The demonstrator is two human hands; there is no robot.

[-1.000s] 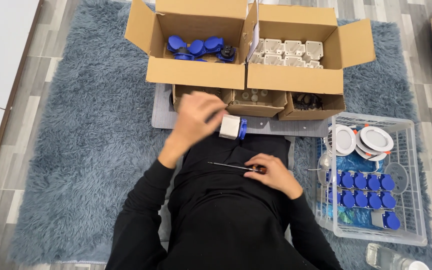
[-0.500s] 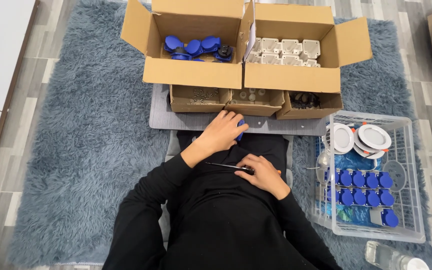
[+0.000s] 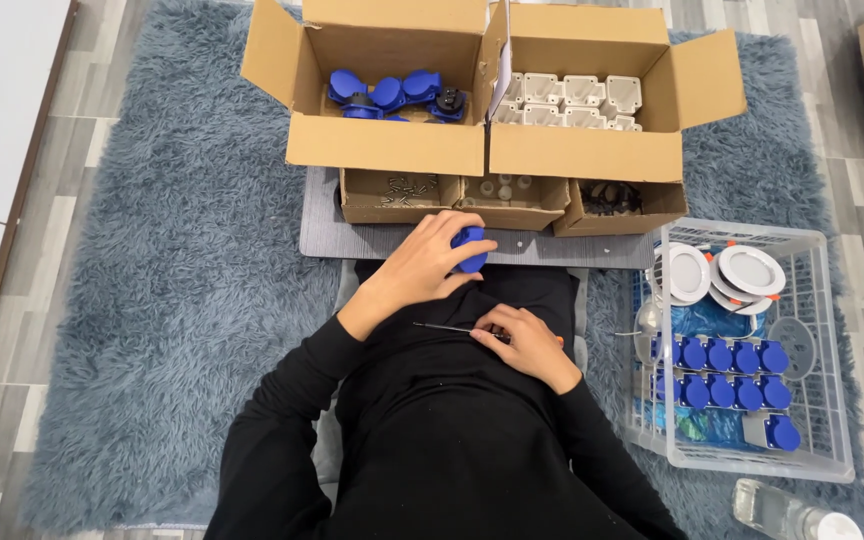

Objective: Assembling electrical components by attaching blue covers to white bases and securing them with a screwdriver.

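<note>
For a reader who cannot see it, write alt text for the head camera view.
Seated on a grey shaggy rug, a person's left hand grips a blue part while the right hand holds a thin screwdriver. Cardboard boxes of parts sit ahead.

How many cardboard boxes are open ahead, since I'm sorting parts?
5: two big boxes at the back, left and right, and three small ones in front, left, middle, right.

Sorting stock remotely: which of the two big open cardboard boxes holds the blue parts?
The big box on the left: loose blue parts lie inside it. Its neighbour, the box on the right, holds only white moulded pieces.
</note>
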